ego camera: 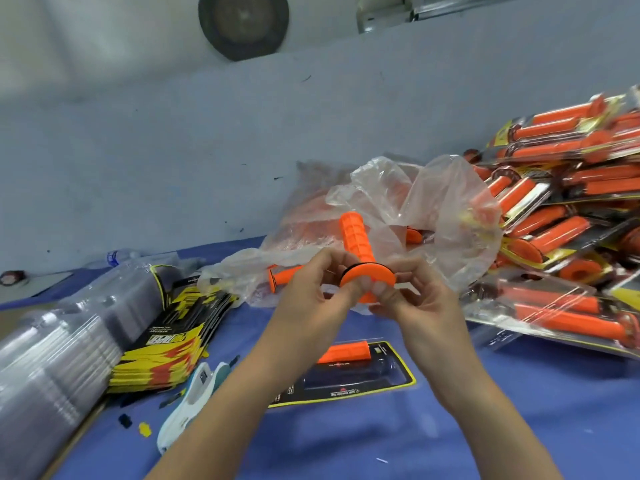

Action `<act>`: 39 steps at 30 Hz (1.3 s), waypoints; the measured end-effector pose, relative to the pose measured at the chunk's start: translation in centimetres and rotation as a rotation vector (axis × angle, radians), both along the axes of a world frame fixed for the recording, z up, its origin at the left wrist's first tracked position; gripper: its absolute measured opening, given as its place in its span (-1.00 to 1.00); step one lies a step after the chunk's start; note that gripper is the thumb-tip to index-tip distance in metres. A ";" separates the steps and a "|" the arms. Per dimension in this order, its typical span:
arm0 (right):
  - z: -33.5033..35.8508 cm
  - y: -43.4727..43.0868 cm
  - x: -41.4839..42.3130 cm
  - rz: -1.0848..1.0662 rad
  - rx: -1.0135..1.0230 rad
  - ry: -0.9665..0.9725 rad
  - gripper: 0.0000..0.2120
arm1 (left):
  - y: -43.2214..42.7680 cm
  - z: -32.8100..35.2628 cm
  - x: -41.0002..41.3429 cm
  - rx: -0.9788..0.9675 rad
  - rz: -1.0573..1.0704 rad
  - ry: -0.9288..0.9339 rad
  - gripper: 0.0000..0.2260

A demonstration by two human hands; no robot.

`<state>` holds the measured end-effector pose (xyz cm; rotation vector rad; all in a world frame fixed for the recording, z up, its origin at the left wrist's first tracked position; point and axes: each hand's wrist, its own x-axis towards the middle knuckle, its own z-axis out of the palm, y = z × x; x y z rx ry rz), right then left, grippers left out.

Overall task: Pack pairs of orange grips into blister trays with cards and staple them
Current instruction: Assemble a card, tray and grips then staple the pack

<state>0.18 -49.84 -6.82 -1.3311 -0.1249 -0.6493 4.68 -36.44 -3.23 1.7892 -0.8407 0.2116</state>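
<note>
Centrally, orange grip (356, 244) held upright by its flange, pinched between left hand (311, 289) and right hand (415, 292) fingertips, above blister tray (346, 372) holding one grip.

table (519, 427) blue | centre: tray (349, 386) holding one grip (344, 352) | left: stapler (194, 403), cards (162, 348), tray stack (52, 358) | back: bag (381, 209) | right: packs (571, 220)

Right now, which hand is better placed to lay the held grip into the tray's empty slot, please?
Probably the right hand: it pinches the grip by its flange, and its arm lies clear of the tray, whose left end the left forearm covers.
</note>
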 end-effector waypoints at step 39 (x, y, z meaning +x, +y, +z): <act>-3.6 -1.9 1.3 -0.480 -0.701 0.246 -0.77 | 5.6 -6.0 0.2 0.555 0.240 -0.297 -0.70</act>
